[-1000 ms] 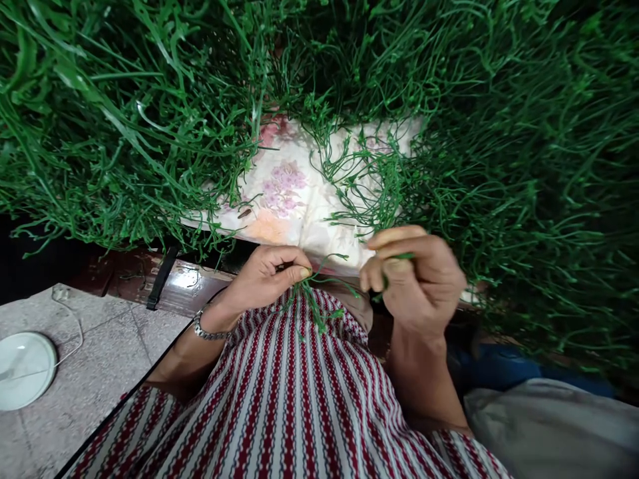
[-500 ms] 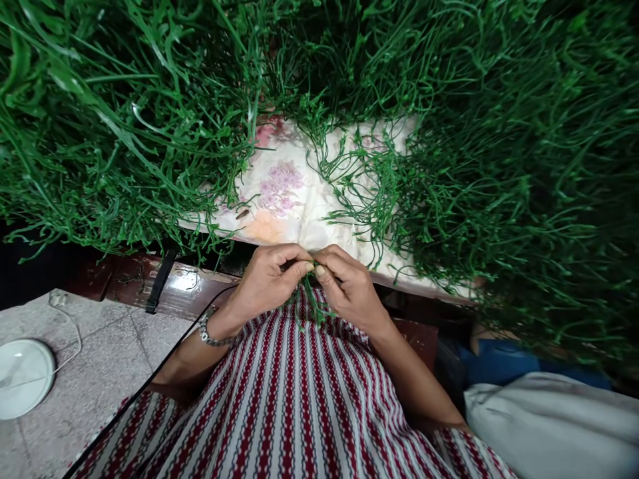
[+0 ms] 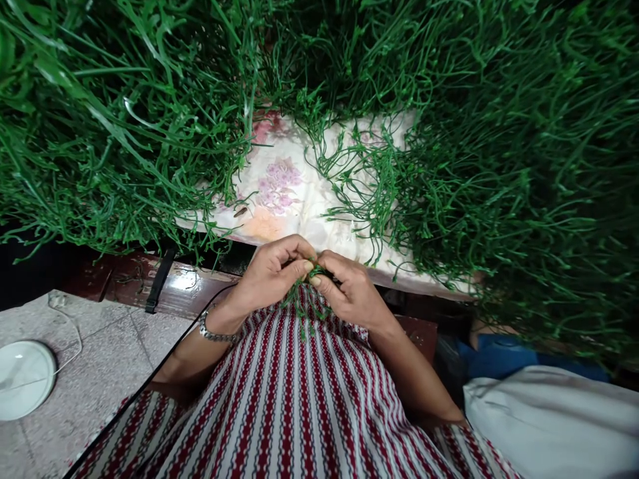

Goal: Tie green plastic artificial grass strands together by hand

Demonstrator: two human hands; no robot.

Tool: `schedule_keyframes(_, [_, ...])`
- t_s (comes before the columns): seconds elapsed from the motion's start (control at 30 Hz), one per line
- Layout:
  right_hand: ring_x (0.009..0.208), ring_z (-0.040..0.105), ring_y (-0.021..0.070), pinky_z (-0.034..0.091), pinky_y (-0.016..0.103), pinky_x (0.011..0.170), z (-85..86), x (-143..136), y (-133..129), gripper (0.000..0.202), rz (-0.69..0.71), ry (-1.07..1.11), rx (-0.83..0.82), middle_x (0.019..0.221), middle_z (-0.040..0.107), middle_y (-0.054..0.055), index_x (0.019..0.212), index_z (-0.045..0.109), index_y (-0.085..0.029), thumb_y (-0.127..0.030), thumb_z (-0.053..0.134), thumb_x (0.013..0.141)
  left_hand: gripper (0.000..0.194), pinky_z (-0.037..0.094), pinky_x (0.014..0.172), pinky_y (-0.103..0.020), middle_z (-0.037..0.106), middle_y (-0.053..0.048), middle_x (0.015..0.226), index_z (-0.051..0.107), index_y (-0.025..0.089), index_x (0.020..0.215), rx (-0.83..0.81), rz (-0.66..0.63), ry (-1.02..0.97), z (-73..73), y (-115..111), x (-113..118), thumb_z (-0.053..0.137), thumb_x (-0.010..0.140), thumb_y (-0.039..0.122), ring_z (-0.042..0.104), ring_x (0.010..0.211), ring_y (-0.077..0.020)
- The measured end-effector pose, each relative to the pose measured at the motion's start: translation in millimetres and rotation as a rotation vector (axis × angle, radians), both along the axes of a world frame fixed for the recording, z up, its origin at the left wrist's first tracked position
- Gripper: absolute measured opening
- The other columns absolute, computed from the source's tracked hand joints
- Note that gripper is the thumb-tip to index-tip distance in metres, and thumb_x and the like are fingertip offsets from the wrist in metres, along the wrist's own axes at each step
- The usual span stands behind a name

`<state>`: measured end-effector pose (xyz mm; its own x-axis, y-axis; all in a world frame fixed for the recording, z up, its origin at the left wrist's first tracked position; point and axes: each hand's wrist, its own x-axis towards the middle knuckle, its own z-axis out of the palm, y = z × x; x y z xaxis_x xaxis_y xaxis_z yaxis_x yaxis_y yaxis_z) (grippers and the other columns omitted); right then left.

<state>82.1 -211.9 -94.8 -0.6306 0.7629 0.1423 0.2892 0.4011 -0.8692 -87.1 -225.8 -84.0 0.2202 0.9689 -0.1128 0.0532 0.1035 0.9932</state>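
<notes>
Close in front of my body, my left hand (image 3: 274,274) pinches a small bunch of thin green plant stems (image 3: 305,309), plastic-looking, with thumb and index finger. From the other side my right hand (image 3: 349,289) grips the same bunch, its fingertips almost meeting the left ones. The forked tips hang down over my striped clothing; the gripped ends are mostly hidden by the fingers. Past the hands, a few loose stems (image 3: 367,193) lie on a pale floral-printed cover (image 3: 279,183).
Large heaps of similar green stems rise at the left (image 3: 124,159) and right (image 3: 499,173) and along the back. At lower left, a round white object (image 3: 24,379) with a cord lies on the speckled floor (image 3: 110,352). Grey fabric (image 3: 549,419) is at lower right.
The pinched bunch has shifted, and its tips now spread wider below the hands. The right thumb has moved slightly down and left. The heaps look the same.
</notes>
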Motion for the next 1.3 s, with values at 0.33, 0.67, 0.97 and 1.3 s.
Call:
schedule_keyframes(0.33, [0.071, 0.051, 0.0145, 0.041, 0.027, 0.063, 2.6, -6, -5, 0.006, -0.074, -0.130, 0.177, 0.077, 0.053, 0.003, 0.087, 0.050, -0.016, -0.021, 0.046, 0.088, 0.012, 0.037, 0.062, -0.021, 0.051, 0.002, 0.067, 0.054, 0.013, 0.073, -0.061, -0.041, 0.065, -3.3, -2, -8, 0.058, 0.077, 0.023, 0.045, 0.064, -0.0088])
schedule_keyframes(0.67, [0.070, 0.051, 0.0162, 0.043, 0.029, 0.063, 2.4, -7, -9, 0.011, -0.048, -0.253, 0.228, 0.076, 0.052, 0.003, 0.085, 0.045, -0.018, -0.029, 0.047, 0.089, 0.018, 0.032, 0.056, -0.021, 0.043, 0.004, 0.058, 0.048, 0.015, 0.062, 0.039, -0.061, 0.225, -3.7, -1, -5, 0.049, 0.080, 0.019, 0.039, 0.058, -0.0082])
schedule_keyframes(0.97, [0.062, 0.045, 0.0135, 0.036, 0.026, 0.057, 0.6, -7, -9, 0.014, -0.055, -0.284, 0.257, 0.070, 0.048, 0.001, 0.079, 0.043, -0.019, -0.027, 0.043, 0.091, 0.020, 0.035, 0.062, -0.025, 0.048, 0.001, 0.065, 0.048, 0.016, 0.065, 0.266, -0.094, 0.323, -3.5, -6, -7, 0.046, 0.084, 0.019, 0.044, 0.065, -0.0111])
schedule_keyframes(1.3, [0.059, 0.042, 0.0136, 0.032, 0.028, 0.053, 2.6, -3, -7, 0.019, 0.020, -0.409, 0.432, 0.067, 0.048, 0.002, 0.072, 0.046, -0.019, -0.018, 0.039, 0.089, 0.029, 0.033, 0.062, -0.024, 0.047, 0.000, 0.064, 0.047, 0.015, 0.063, 0.216, -0.402, 0.366, -1.9, 5, -17, 0.039, 0.088, 0.028, 0.042, 0.064, -0.0110])
